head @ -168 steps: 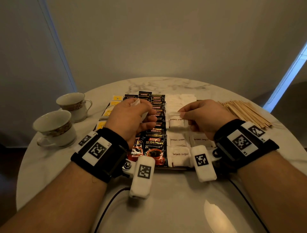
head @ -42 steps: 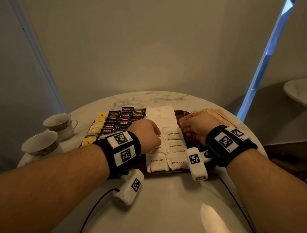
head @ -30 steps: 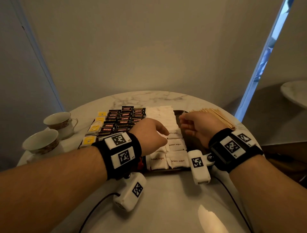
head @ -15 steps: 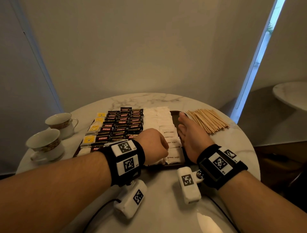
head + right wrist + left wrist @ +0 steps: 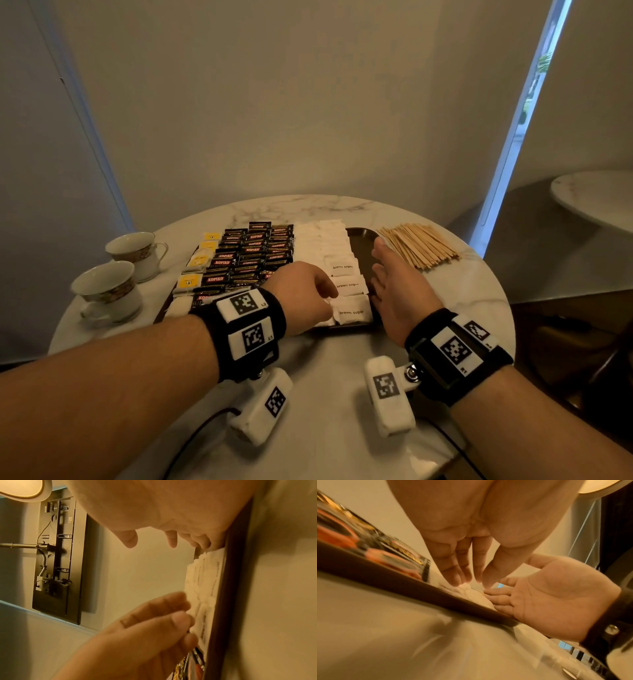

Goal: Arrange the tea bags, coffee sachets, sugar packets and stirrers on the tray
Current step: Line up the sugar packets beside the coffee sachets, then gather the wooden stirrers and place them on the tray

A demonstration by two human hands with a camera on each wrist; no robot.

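Both hands at the sugar packets on the tray

The right hand (image 5: 397,294), fingers straight and together, stands edge-on against the sugar packets (image 5: 346,284) on the dark tray (image 5: 363,240); the left hand (image 5: 301,301), fingers bunched downward, touches the nearest packet without visibly holding it. Left of the sugar lie three columns of coffee sachets (image 5: 253,257), then one column of tea bags (image 5: 195,267). The stirrers (image 5: 418,245) sit heaped on the table (image 5: 325,394) right of the tray; two cups (image 5: 113,287) stand left.
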